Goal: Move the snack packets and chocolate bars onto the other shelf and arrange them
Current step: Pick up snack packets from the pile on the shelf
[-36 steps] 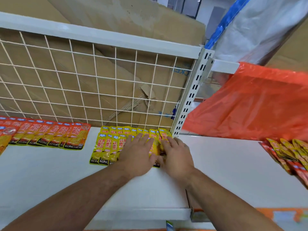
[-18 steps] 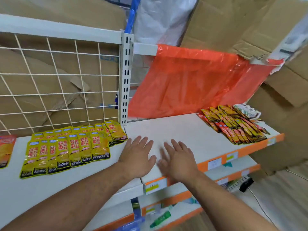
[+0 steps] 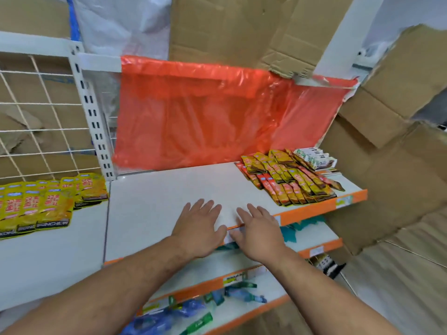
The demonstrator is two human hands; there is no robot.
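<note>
Both hands are empty, palms down, fingers straight and slightly spread. The left hand (image 3: 200,228) and the right hand (image 3: 260,232) lie side by side, thumbs nearly meeting, over the near edge of the right shelf (image 3: 169,201); whether they press on it or hover just above it I cannot tell.

The red and gold snack packets (image 3: 285,182) lie in overlapping rows at the far right end of that shelf, well apart from the hands. Just beyond them, at the far right corner, sit the white and green packs (image 3: 314,158); their print is too small to read. The middle of the shelf between hands and packets is bare white board, and an orange edge strip (image 3: 314,211) with small labels runs along its near side.

On the left shelf (image 3: 48,262), the yellow snack packets (image 3: 43,204) lie flat in overlapping rows against the back.

A slotted upright (image 3: 92,117) stands between the two shelves. Left of it a white wire grid (image 3: 36,117) forms the back wall; right of it an orange plastic sheet (image 3: 205,117) hangs behind the right shelf. Flattened cardboard (image 3: 229,27) leans beyond the sheet and at the right.

Below the hands, lower shelves (image 3: 314,234) step outward, the lowest carrying blue and green wrapped items (image 3: 154,322).
</note>
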